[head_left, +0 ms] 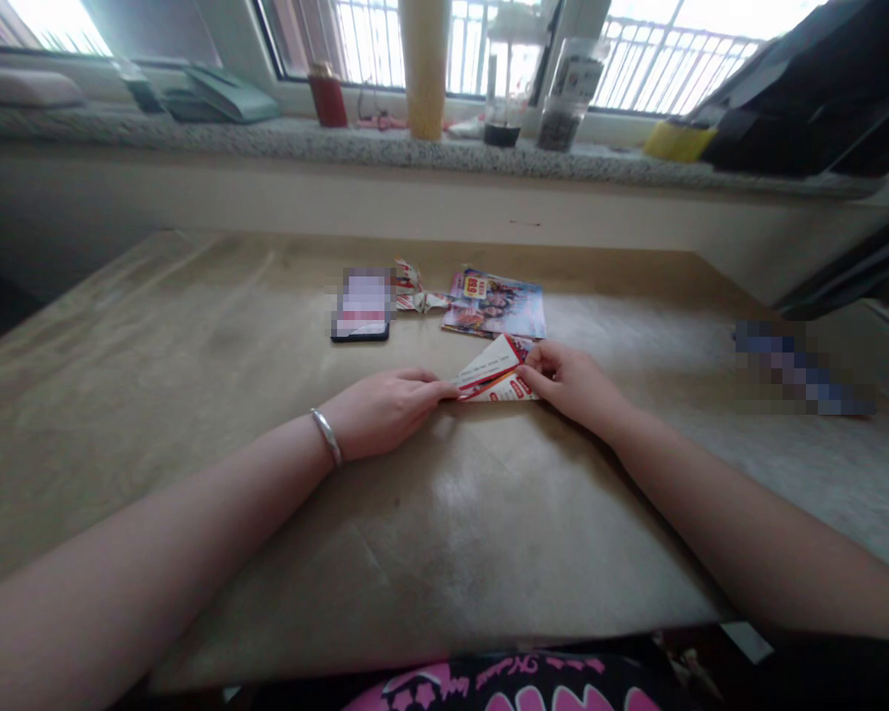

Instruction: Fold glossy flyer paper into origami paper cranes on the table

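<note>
A folded piece of printed paper (498, 375), white with red and dark print, lies on the table between my hands. Its left end narrows to a point, where the fingers of my left hand (389, 407) are closed together on it. My right hand (567, 383) pinches the wider right end between thumb and fingers. A silver bangle (326, 436) is on my left wrist. Just beyond the paper are a colourful printed leaflet (515, 306) and a folded paper figure (419, 296) made of similar red and white paper.
A phone (363, 306) with a blurred screen lies left of the folded figure on the wooden table (214, 395). Toward the right edge is a blurred bluish object (796, 365). Along the stone windowsill (385, 148) stand a red bottle (328, 97), clear containers (563, 99) and a yellow roll (678, 140).
</note>
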`<state>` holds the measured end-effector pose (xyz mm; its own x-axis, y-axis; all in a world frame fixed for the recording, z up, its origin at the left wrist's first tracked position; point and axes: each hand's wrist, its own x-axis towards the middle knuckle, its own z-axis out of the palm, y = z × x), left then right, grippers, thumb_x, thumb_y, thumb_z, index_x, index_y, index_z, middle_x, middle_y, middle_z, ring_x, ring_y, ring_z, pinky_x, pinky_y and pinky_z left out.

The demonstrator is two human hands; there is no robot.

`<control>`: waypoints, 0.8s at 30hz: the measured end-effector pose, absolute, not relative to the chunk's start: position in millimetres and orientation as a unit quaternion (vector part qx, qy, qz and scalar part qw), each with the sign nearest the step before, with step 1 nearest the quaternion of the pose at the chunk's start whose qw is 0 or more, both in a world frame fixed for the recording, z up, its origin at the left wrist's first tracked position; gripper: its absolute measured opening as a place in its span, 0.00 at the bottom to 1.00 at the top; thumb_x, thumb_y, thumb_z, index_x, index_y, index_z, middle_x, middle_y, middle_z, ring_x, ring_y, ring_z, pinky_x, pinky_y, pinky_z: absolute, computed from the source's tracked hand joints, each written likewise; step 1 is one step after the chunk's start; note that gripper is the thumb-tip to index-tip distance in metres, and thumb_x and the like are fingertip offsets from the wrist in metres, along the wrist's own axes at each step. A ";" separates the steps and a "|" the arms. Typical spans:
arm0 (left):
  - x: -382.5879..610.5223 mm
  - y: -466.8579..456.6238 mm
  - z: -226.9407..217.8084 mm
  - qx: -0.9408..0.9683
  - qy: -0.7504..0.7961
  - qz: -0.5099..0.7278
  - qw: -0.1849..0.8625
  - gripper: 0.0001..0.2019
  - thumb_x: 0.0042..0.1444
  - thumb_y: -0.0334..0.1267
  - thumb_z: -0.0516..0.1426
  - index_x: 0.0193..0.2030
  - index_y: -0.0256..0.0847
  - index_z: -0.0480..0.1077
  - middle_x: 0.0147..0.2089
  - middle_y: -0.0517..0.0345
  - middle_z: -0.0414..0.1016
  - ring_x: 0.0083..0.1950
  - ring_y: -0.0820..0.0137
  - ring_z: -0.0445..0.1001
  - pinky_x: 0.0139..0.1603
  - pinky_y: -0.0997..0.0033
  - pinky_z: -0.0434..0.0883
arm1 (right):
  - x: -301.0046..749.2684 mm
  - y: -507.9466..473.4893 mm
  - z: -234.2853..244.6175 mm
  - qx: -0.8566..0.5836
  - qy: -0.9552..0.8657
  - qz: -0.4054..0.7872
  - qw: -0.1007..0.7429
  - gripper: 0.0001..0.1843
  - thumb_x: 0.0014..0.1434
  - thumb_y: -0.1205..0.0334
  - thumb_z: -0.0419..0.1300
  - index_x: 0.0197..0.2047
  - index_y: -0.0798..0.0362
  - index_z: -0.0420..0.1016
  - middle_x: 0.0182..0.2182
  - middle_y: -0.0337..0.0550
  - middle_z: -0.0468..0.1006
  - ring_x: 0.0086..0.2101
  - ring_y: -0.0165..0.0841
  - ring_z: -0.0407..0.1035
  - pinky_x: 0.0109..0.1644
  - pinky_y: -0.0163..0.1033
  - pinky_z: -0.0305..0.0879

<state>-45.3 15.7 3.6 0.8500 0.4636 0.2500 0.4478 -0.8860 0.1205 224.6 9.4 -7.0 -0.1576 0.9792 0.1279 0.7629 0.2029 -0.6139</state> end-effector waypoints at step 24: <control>-44.4 17.2 -4.0 0.967 0.196 0.162 -0.012 0.17 0.62 0.30 0.49 0.56 0.37 0.68 0.52 0.49 0.74 0.49 0.67 0.72 0.51 0.64 0.73 | 225.0 12.1 -4.9 -0.637 -0.754 0.092 0.131 0.09 0.61 0.54 0.51 0.36 0.50 0.67 0.28 0.41 0.76 0.27 0.33 0.67 0.30 0.35 0.55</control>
